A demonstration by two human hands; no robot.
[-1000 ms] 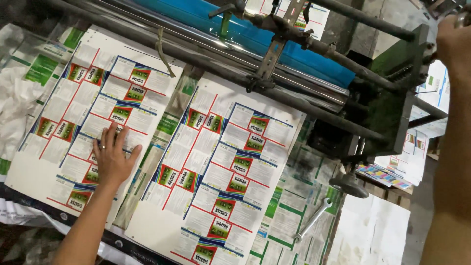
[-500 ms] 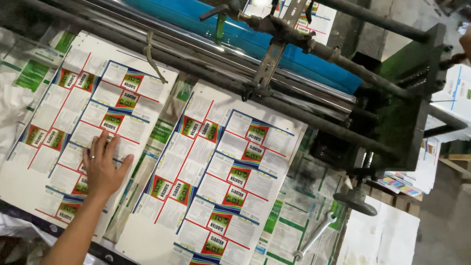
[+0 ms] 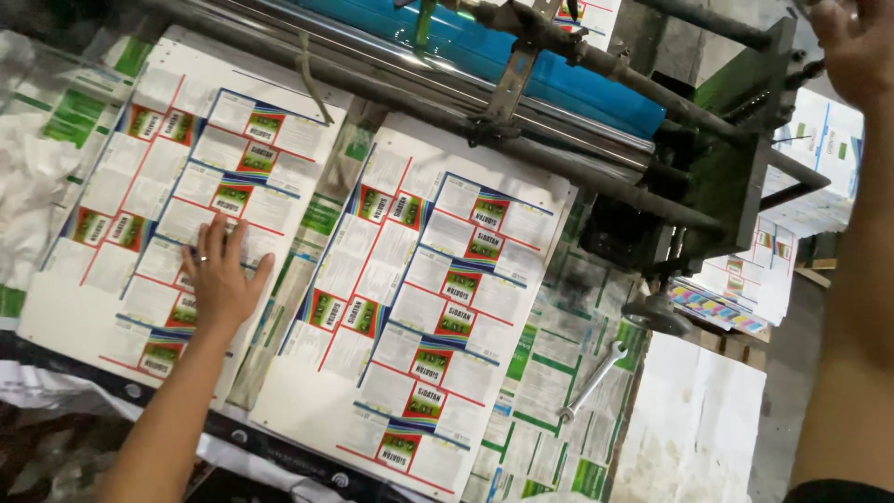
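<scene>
Left hand pressing a printed sheet flat while the right hand is working at the press frame.

The left hand (image 3: 222, 279), fingers spread and grasping nothing, is lying flat on the left printed label sheet (image 3: 177, 186), which is resting below the blue roller (image 3: 559, 70). A second printed sheet (image 3: 419, 307) is lying just right of it. Since a moment ago the right hand (image 3: 852, 42) is coming back to the top of the green machine frame (image 3: 736, 177); whether it is clenched I cannot tell. A wrench (image 3: 591, 380) is lying right of the second sheet.

Two white label sheets (image 3: 419, 298), red-green panels
</scene>
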